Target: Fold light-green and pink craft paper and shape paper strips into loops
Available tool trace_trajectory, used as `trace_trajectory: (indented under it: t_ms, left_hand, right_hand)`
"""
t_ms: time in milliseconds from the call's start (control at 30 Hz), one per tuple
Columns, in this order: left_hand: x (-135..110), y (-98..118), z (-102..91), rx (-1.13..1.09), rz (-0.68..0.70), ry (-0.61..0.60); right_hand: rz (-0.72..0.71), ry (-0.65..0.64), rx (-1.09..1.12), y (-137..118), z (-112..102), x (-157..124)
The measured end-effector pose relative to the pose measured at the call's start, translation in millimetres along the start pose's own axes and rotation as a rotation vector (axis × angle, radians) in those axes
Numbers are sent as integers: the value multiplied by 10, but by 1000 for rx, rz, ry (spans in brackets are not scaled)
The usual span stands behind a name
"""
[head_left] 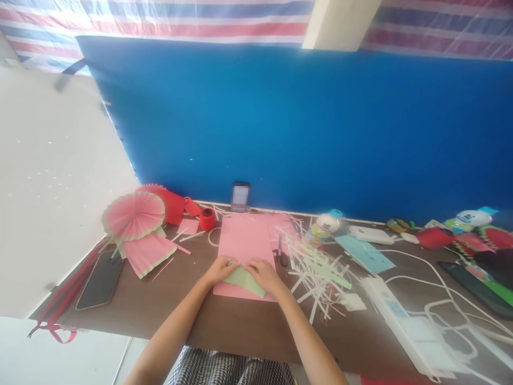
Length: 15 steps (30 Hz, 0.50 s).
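A piece of light green paper [245, 282] rests over a larger pink sheet [245, 232] on the desk in front of me. My left hand [219, 269] has its fingers closed on the green paper's upper left edge. Close beside it, my right hand [261, 273] grips the same edge farther right, thumbs near each other. The fingertips are blurred and partly hide the paper's top edge. Just right of the pink sheet lie dark-handled scissors [282, 256].
Paper strips [320, 267] heap to the right, before a white glue bottle [327, 222] and a power strip [395, 321] with cables. Leftward are a pleated pink paper fan [134, 215], a phone [100, 280] and a red roll [207, 220]. A blue panel [256, 123] stands behind.
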<state>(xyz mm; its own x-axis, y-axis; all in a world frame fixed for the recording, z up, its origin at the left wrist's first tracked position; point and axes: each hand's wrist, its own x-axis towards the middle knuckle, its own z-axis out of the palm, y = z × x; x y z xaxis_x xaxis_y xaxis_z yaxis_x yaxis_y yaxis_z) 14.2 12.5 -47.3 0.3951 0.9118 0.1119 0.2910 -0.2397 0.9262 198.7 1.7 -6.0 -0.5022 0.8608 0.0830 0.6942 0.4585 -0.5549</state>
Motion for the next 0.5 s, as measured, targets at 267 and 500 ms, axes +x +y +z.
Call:
trace_trajectory:
  t_ms: [267,500]
  left_hand:
    - [-25,3,0,-12,-11,-69]
    - [-28,-57,-26,-185,-149,-96]
  right_hand:
    - [17,-14,26,-60,31,-18]
    - [103,-51,148,-7,-21,-40]
